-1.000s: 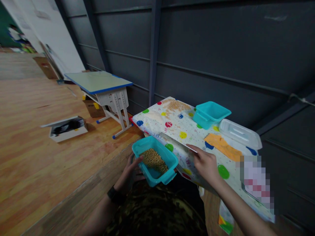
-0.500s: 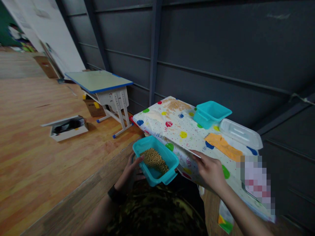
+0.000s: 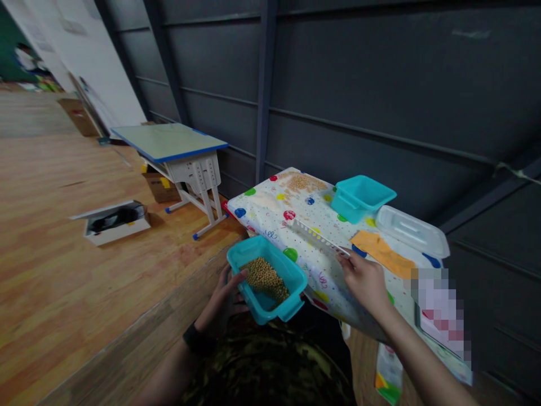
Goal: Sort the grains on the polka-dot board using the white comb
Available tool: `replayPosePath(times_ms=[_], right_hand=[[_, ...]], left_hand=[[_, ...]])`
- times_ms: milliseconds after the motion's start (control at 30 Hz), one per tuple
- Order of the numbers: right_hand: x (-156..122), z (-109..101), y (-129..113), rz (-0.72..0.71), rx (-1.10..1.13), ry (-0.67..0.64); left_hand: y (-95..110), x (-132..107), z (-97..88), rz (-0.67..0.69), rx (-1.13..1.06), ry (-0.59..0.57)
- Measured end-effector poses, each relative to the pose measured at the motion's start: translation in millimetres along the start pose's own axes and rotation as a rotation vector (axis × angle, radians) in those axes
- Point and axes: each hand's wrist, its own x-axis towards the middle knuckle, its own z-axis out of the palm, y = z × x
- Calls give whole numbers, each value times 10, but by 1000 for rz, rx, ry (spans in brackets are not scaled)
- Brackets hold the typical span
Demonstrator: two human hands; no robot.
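In my left hand (image 3: pixel 222 299) is a turquoise plastic tub (image 3: pixel 298 270), gripped by its side with the thumb over the rim. Soybeans (image 3: pixel 264 277) lie inside it, heaped along the middle. My right hand (image 3: pixel 364 282) pinches one end of a thin white strip (image 3: pixel 323 239) with a row of notches or slots. The strip slants over the spotted tablecloth (image 3: pixel 270 254), just above or touching it; I cannot tell which. More loose beans (image 3: pixel 302 181) are scattered at the table's far end, beside a pale powdery patch (image 3: pixel 264 200).
At the table's back stands a second turquoise tub (image 3: pixel 357 211), with a clear lid (image 3: pixel 412 231) and an orange cloth (image 3: pixel 382 254) nearby. A blurred-out item (image 3: pixel 439 316) lies at right. Left are a desk (image 3: pixel 169 141) and an open white box (image 3: pixel 118 223) on the floor.
My right hand has lifted and turned the white strip, so its slotted face now shows and its far end sits higher, further over the tablecloth. The tub in my left hand has barely moved.
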Motion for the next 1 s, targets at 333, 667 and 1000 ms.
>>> replayPosePath(times_ms=[333,667,1000], right_hand=[[-134,-83,-14,21,85,4],[337,119,144,94,-2,-46],[441,186,181,77,84,-89]], left_hand=[[-1,15,17,-2,65,11],[0,11,51,2,75,38],[4,8,38,-8,78,23]])
